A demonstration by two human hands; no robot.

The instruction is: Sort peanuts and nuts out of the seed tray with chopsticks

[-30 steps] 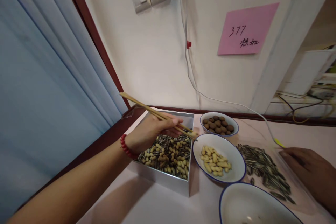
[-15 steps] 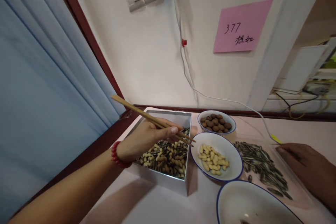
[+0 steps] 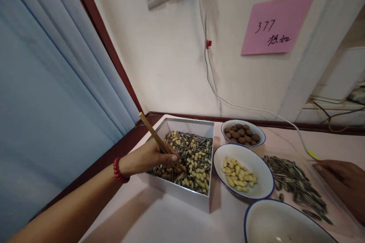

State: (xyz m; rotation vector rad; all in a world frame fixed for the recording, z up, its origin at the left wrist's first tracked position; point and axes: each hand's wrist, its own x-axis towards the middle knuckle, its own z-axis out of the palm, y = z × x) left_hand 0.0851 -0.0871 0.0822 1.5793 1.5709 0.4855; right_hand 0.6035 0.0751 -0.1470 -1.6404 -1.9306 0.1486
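My left hand (image 3: 151,157), wearing a red bead bracelet, is closed around wooden chopsticks (image 3: 152,133). Their tips reach down into a grey-white box (image 3: 182,190) of mixed peanuts (image 3: 199,176) and striped sunflower seeds (image 3: 194,140). Whether the tips pinch anything is hidden by shadow and fingers. Right of the box, a blue-rimmed white bowl (image 3: 265,180) holds shelled-looking pale peanuts in their pods (image 3: 239,174). At the right edge, my right hand (image 3: 342,186) grips the side of a clear tray (image 3: 336,197) holding sunflower seeds (image 3: 296,186); its fingers are only partly visible.
Behind the peanut bowl stands a bowl (image 3: 261,142) of round brown nuts or fruits (image 3: 242,134). Another white bowl (image 3: 285,224) sits at the front, cut off by the frame. A white cable (image 3: 248,106) hangs down the wall to the table. Blue curtain (image 3: 57,102) borders the left.
My left hand has moved the chopsticks from the peanut bowl's left rim back left and down into the box. The view has shifted slightly; my right hand stays at the tray.
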